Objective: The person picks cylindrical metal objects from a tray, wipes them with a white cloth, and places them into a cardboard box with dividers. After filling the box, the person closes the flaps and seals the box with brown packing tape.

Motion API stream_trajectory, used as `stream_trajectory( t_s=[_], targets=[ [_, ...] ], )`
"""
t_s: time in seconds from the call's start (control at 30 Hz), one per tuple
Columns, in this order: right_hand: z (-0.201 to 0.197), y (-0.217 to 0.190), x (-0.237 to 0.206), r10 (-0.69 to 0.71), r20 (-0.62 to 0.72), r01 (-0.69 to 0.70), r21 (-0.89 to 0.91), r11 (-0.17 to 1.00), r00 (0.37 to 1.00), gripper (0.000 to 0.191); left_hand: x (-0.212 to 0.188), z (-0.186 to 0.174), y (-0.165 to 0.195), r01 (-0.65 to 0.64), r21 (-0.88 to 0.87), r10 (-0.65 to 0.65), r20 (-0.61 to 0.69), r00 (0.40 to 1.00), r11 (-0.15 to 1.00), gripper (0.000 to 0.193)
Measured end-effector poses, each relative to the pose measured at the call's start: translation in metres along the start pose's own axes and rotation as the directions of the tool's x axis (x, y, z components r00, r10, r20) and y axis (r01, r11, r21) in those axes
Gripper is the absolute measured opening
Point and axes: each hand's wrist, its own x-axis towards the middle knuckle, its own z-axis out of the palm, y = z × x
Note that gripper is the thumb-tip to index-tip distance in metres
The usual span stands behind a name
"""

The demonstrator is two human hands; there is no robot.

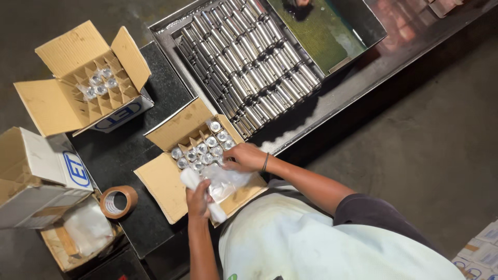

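Note:
An open cardboard box [171, 184] with a divider grid sits in front of me, holding several shiny metal cylinders [210, 142] standing upright. My left hand [198, 199] grips a white wrapped roll [191, 179] and the crumpled clear plastic bag [228, 181] lying over the near part of the box. My right hand [244, 157], with a dark band on its wrist, rests on the box's near cells, fingers curled at the edge of the plastic beside the cylinders. Whether it pinches the plastic or a cylinder is hidden.
A metal tray [171, 39] behind the box holds several rows of lying metal cylinders [249, 67]. A second open divider box [57, 103] with a few cylinders stands at the left, a closed carton [31, 181] below it, and a brown tape roll [118, 201] beside it.

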Motion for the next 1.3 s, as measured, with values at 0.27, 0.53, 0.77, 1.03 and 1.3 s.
stream_trajectory(
  t_s=[0.27, 0.53, 0.77, 1.03, 1.3],
  targets=[
    [0.001, -0.037, -0.038, 0.01, 0.223, -0.171, 0.716, 0.677, 0.975, 0.074, -0.005, 0.083, 0.01, -0.177, 0.656, 0.261, -0.031, 0.965, 0.734, 0.015],
    [-0.016, -0.041, -0.046, -0.017, -0.051, 0.045, 0.62, 0.783, 0.999, 0.056, -0.022, 0.093, 0.043, -0.086, 0.796, 0.128, 0.011, 0.992, 0.6, 0.019],
    [-0.057, -0.006, -0.051, 0.126, -0.285, -0.149, -0.059, 0.987, 0.95, 0.051, -0.042, 0.102, 0.087, -0.153, 0.975, 0.47, 0.06, 0.88, 0.163, 0.019],
    [-0.082, 0.107, -0.027, 0.189, -0.633, -0.475, -0.32, 0.82, 0.751, 0.047, -0.037, 0.097, 0.089, -0.099, 0.893, 0.43, -0.112, 0.896, 0.439, 0.026],
    [-0.018, 0.057, -0.053, 0.282, 0.24, -0.317, 0.91, 0.269, 0.929, 0.041, -0.025, 0.109, 0.08, -0.108, 0.915, 0.437, -0.081, 0.896, 0.389, 0.026]
  ],
)
